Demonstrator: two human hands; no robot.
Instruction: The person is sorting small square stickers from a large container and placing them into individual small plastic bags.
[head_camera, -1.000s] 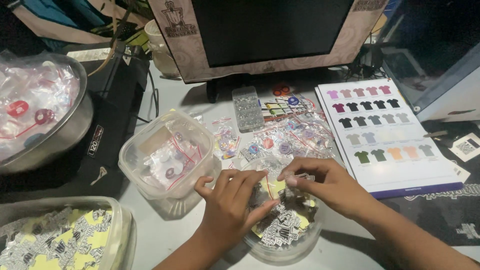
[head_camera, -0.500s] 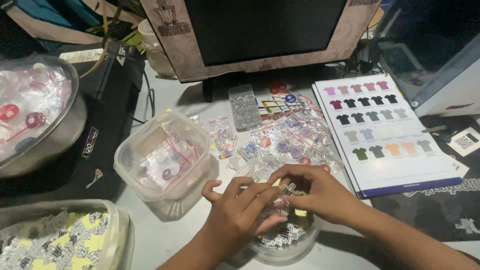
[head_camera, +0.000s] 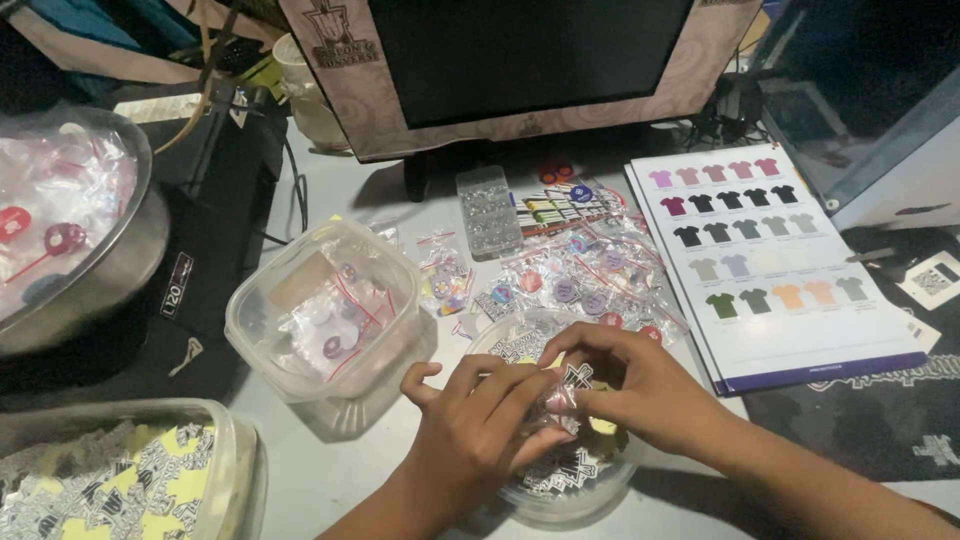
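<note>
Two hands (head_camera: 545, 400) pinch one small pink piece (head_camera: 557, 400) over one round tub (head_camera: 520, 335).

Both forearms are seen bare, no sleeves; left hand (head_camera: 470, 430) and right hand (head_camera: 640, 385) ungloved, no rings seen.

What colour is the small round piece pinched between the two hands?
Pink, as far as the head view shows: small round piece.

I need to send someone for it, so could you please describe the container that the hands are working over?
Start at the big dark screen at the table's far edge and come straight toward the near edge. There, under the left hand and right hand, sits a round clear tub of black-and-white stickers. Unlike the squarish clear tub to its left, it is round and shallow.
</note>
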